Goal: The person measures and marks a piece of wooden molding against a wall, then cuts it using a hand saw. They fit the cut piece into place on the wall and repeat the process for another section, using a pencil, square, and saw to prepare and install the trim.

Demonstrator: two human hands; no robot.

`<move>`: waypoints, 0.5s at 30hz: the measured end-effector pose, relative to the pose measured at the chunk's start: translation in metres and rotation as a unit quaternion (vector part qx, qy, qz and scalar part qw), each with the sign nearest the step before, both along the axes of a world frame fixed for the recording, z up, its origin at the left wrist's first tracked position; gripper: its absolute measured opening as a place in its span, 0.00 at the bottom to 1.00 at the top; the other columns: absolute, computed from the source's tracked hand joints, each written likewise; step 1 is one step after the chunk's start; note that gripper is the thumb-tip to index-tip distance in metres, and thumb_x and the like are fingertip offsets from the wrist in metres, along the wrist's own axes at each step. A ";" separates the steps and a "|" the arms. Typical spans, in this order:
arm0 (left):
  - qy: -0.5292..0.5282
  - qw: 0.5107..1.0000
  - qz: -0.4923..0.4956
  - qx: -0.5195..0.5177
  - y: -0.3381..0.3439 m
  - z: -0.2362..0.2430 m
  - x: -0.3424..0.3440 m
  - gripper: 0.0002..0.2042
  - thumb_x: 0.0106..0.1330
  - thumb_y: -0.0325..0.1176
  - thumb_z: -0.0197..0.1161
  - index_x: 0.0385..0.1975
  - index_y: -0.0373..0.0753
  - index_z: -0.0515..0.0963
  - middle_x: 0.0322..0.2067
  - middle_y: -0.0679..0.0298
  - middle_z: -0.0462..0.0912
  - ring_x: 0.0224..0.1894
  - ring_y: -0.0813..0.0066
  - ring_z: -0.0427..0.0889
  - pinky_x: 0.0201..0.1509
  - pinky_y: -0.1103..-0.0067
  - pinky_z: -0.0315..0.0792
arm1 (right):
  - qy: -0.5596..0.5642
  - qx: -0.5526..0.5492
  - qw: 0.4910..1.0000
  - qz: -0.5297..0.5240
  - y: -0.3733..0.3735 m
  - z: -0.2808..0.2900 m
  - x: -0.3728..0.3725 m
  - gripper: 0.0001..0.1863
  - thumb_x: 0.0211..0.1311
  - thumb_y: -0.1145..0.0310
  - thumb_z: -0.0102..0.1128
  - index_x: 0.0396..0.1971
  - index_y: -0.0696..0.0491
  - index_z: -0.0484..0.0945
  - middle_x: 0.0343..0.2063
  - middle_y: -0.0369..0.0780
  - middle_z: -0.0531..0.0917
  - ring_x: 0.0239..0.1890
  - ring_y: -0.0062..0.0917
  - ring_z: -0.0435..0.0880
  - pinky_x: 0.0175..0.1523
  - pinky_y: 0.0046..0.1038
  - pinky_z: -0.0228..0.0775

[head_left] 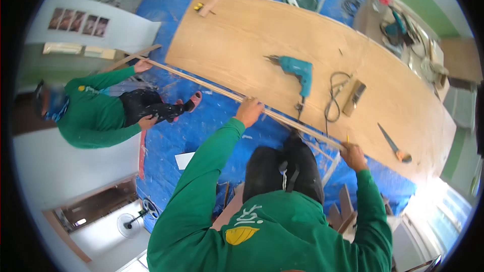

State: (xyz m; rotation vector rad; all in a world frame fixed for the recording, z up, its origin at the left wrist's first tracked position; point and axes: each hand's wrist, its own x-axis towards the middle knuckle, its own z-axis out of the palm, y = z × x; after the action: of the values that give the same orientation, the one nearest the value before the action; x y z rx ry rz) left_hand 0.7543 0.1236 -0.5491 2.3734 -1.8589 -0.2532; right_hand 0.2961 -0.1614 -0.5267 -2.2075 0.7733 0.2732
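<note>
Long thin wooden strips (297,124) run along the near edge of a large wooden panel (242,32). My left hand (249,112) is closed around the strips near their middle. My right hand (354,156) grips their right end, and a thin yellow stick like a pencil (348,138) shows just above its fingers. At the far left end, a co-worker's hand (143,65) touches the strips. On the panel beyond my hands lie a teal power drill (297,70) with a black cord and a wooden block-shaped tool (354,98). A handsaw (394,146) rests right of my right hand.
The co-worker (98,106) in green stands at the left. Blue sheeting (217,121) covers the floor. A yellow tape measure (198,6) and a small wood piece (209,6) sit on the panel's far left corner. Another teal power tool (396,27) stands on a cluttered surface at far right.
</note>
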 end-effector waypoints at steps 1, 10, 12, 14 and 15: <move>0.001 1.000 -0.006 0.010 -0.002 -0.014 -0.010 0.04 0.65 0.35 0.65 0.31 0.44 0.84 0.36 0.56 0.85 0.46 0.51 0.85 0.54 0.55 0.75 | 0.009 0.003 1.000 0.003 -0.003 -0.011 -0.011 0.20 0.62 0.60 0.72 0.52 0.52 0.89 0.44 0.53 0.91 0.50 0.51 0.90 0.60 0.48 0.80; 0.065 0.995 -0.007 0.070 -0.034 -0.042 -0.019 0.07 0.70 0.35 0.68 0.43 0.45 0.87 0.38 0.60 0.84 0.50 0.52 0.83 0.54 0.55 0.75 | 0.048 -0.057 0.940 -0.334 -0.062 -0.053 0.065 0.44 0.63 0.41 0.76 0.66 0.62 0.76 0.52 0.62 0.87 0.57 0.56 0.86 0.60 0.50 0.80; 0.084 0.990 -0.031 0.107 -0.025 -0.043 -0.013 0.07 0.71 0.35 0.68 0.45 0.45 0.86 0.39 0.59 0.84 0.50 0.51 0.83 0.53 0.54 0.75 | 0.032 -0.040 0.920 -0.389 -0.040 -0.062 0.096 0.43 0.62 0.45 0.78 0.65 0.63 0.74 0.53 0.62 0.85 0.56 0.57 0.86 0.59 0.50 0.80; 0.058 0.989 -0.043 0.127 -0.043 -0.047 -0.007 0.08 0.71 0.35 0.67 0.46 0.45 0.86 0.40 0.59 0.84 0.49 0.50 0.83 0.52 0.54 0.75 | -0.009 -0.092 0.901 -0.424 -0.040 -0.090 0.113 0.42 0.62 0.49 0.79 0.63 0.64 0.71 0.54 0.63 0.83 0.54 0.60 0.85 0.56 0.54 0.79; 0.026 0.989 -0.043 0.138 -0.044 -0.049 -0.010 0.09 0.71 0.35 0.67 0.47 0.44 0.86 0.40 0.59 0.84 0.48 0.50 0.83 0.52 0.54 0.75 | 0.022 -0.096 0.894 -0.437 -0.036 -0.104 0.116 0.41 0.61 0.51 0.79 0.63 0.64 0.70 0.54 0.63 0.82 0.54 0.60 0.85 0.56 0.55 0.79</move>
State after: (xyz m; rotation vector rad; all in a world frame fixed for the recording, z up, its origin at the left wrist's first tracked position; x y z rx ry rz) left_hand 0.7443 0.0800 -0.5983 2.4289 -2.0215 -0.6118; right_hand 0.4123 -0.1971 -0.6306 -1.7948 1.7739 -0.2156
